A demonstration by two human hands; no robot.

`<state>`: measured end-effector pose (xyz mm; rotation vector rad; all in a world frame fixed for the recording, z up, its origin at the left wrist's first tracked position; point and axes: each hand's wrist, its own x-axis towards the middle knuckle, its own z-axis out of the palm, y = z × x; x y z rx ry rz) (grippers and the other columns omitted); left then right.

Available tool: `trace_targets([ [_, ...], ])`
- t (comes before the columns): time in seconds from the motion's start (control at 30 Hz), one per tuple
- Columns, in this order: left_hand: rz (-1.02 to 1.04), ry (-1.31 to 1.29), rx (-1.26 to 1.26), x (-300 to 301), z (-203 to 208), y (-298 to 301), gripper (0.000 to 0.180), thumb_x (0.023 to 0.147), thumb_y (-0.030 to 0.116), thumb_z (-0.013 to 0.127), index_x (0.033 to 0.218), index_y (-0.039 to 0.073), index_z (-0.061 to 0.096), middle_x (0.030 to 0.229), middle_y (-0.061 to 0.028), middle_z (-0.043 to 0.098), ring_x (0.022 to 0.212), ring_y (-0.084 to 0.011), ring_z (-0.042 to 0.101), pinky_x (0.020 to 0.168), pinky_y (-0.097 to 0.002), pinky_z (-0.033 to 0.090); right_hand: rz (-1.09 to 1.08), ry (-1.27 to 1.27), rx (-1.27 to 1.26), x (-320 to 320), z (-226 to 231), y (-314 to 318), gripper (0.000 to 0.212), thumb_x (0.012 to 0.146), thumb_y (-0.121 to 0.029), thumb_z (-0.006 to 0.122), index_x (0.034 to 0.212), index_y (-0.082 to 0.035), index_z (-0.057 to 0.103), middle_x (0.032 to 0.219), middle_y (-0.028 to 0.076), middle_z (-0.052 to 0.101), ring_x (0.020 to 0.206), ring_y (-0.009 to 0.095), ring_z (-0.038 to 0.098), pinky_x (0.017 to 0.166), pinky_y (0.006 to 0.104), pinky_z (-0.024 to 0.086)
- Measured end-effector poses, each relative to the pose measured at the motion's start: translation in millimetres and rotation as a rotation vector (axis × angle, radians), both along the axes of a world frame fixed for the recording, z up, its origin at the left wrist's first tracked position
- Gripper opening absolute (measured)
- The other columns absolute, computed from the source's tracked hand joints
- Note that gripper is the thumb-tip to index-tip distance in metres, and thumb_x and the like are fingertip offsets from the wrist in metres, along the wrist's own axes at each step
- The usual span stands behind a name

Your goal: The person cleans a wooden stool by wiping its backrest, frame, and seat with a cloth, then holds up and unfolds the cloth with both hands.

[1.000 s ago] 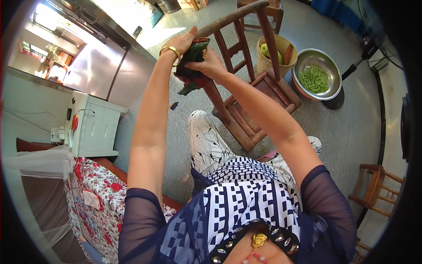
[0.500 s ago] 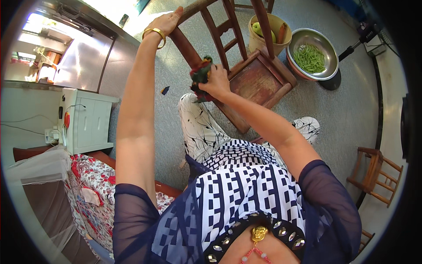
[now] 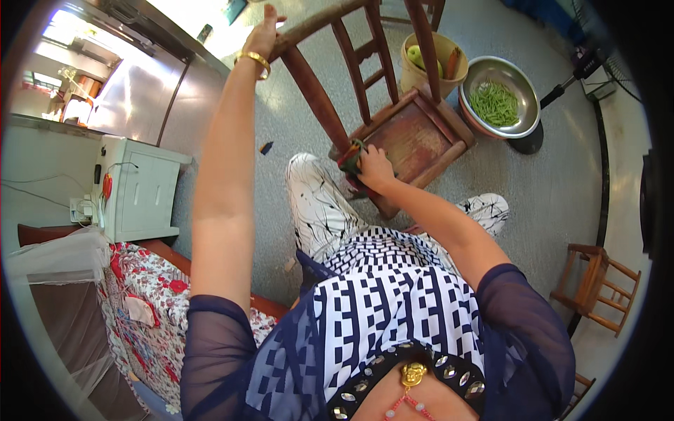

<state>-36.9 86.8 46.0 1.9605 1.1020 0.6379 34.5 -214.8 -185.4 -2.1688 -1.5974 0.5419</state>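
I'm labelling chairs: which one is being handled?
The worn chair in front: left hand at its backrest, right hand holding cloth against it; others untouched.

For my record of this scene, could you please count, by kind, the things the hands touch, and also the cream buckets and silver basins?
Green-and-red cloth: 1
Wooden slat-back chair: 1
Cream bucket: 1
Silver basin: 1
Total: 4

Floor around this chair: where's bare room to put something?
Bare floor: right, between basin, small chair and right trouser leg; left, between forearm and left trouser leg. Crowded: beyond the chair seat, bucket and basin side by side.
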Motion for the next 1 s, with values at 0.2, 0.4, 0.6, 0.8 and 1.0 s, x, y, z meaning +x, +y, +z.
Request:
trace_targets([
  [0.2, 0.039, -0.21, -0.236, 3.8, 9.6, -22.6, 0.095, 0.076, 0.083, 0.016, 0.119, 0.011, 0.06, 0.092, -0.0141, 0.063, 0.088, -0.0214, 0.057, 0.089, -0.0353, 0.04, -0.006, -0.004, 0.291, 29.7, 78.8, 13.4, 0.041, 0.063, -0.012, 0.073, 0.099, -0.01, 0.055, 0.106, 0.013, 0.05, 0.102, 0.035, 0.05, 0.082, 0.043, 0.048],
  [0.4, 0.021, -0.247, -0.254, 16.7, -1.0, -13.6, 0.093, 0.077, 0.082, 0.02, 0.115, 0.008, 0.061, 0.083, -0.0109, 0.064, 0.081, -0.019, 0.059, 0.08, -0.0328, 0.045, -0.109, -0.114, 0.927, 47.9, 213.7, 97.4, 0.044, 0.063, -0.014, 0.073, 0.103, -0.008, 0.056, 0.11, 0.012, 0.051, 0.102, 0.033, 0.05, 0.083, 0.0392, 0.046],
  [0.6, -0.053, -0.374, -0.35, 18.1, -10.6, 6.2, 0.085, 0.079, 0.079, 0.028, 0.104, 0.007, 0.066, 0.086, -0.0081, 0.065, 0.072, -0.0165, 0.06, 0.066, -0.028, 0.05, 0.038, -0.346, 0.892, 22.0, 204.1, 146.7, 0.029, 0.07, -0.014, 0.064, 0.098, -0.011, 0.06, 0.106, 0.01, 0.05, 0.097, 0.03, 0.047, 0.074, 0.0384, 0.045],
  [0.8, 0.042, -0.107, -0.143, 7.6, -1.2, -8.9, 0.09, 0.08, 0.08, 0.016, 0.111, 0.012, 0.065, 0.098, -0.0146, 0.064, 0.098, -0.0247, 0.058, 0.092, -0.0365, 0.04, 0.316, -0.645, 0.796, -5.5, 161.6, 94.8, 0.018, 0.075, -0.016, 0.058, 0.091, -0.011, 0.064, 0.113, 0.007, 0.048, 0.106, 0.025, 0.042, 0.083, 0.038, 0.041],
  [1.0, -0.056, 0.117, -0.041, 4.8, -3.0, -6.8, 0.089, 0.081, 0.078, 0.016, 0.113, 0.011, 0.064, 0.117, -0.0204, 0.058, 0.111, -0.0308, 0.052, 0.096, -0.0385, 0.036, 0.411, -0.995, 0.912, -17.9, 170.0, 116.5, 0.022, 0.074, -0.022, 0.055, 0.085, -0.008, 0.067, 0.097, 0.002, 0.056, 0.103, 0.021, 0.046, 0.087, 0.0405, 0.035],
])
